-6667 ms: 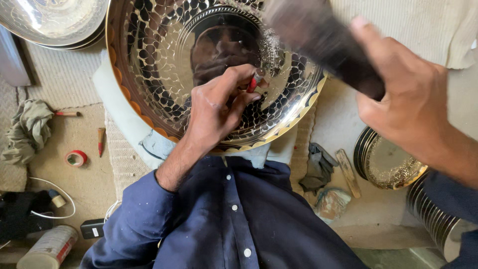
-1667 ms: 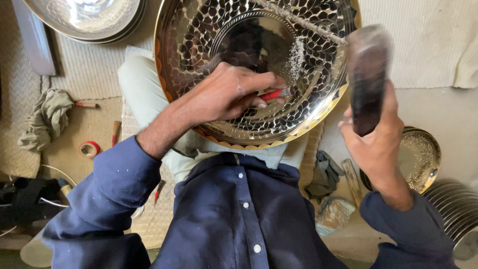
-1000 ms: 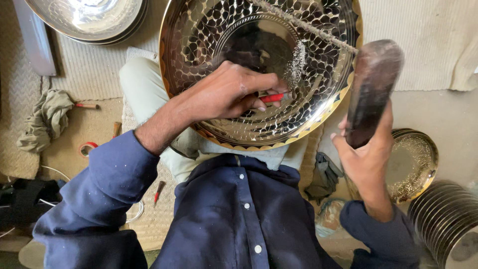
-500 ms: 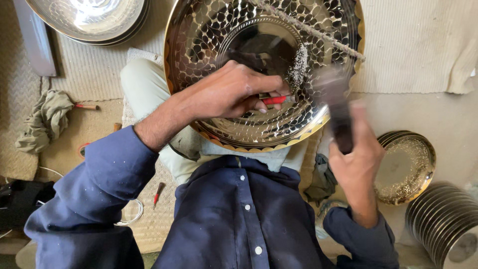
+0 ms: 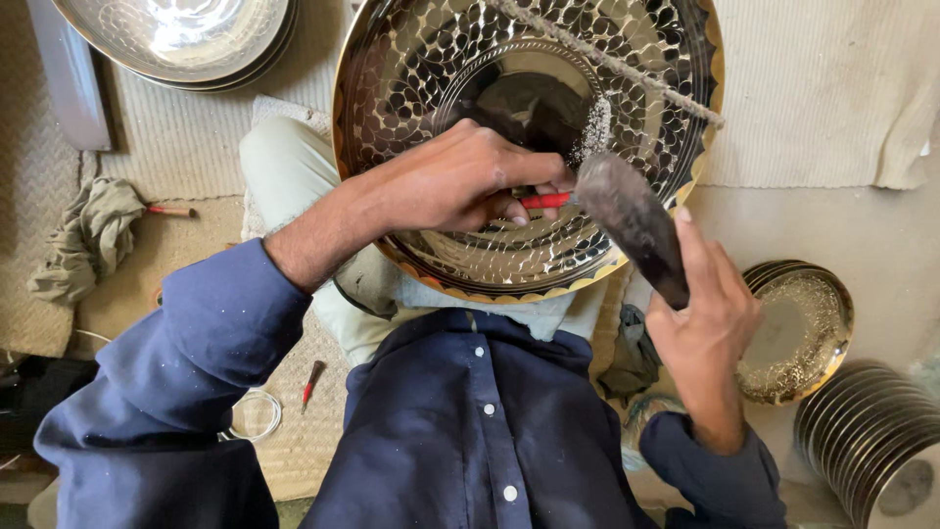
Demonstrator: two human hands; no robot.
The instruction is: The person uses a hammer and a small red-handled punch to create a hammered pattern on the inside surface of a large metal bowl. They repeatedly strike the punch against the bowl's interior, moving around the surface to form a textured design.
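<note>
Woven floor matting (image 5: 176, 157) and a pale cloth (image 5: 822, 88) form the ground, seen from above, with a seated person in a dark blue shirt (image 5: 470, 431) at its centre. A large brass tray (image 5: 460, 59), patterned with hammered dimples, is propped on the lap and serves as the landmark.

Half a second ago a dark mallet (image 5: 632, 225) was a raised blur to the right of the tray; now it has been brought down so that its head meets the end of a red-handled punch (image 5: 544, 200) over the tray's lower middle. From this a strike in the dimpling work is judged to be landing. The right hand (image 5: 710, 313) is closed around the mallet handle. The left hand (image 5: 460, 181) is closed, fingers pinching the punch against the tray.

Above and left of the tray, stacked silver bowls (image 5: 176, 39) are seen. To its lower right lie a small patterned plate (image 5: 798, 328) and a stack of plates (image 5: 871, 441). Left of the tray a crumpled rag (image 5: 88, 235) rests. A thin rod (image 5: 607, 59) crosses the tray's upper face, clear of the punch.
</note>
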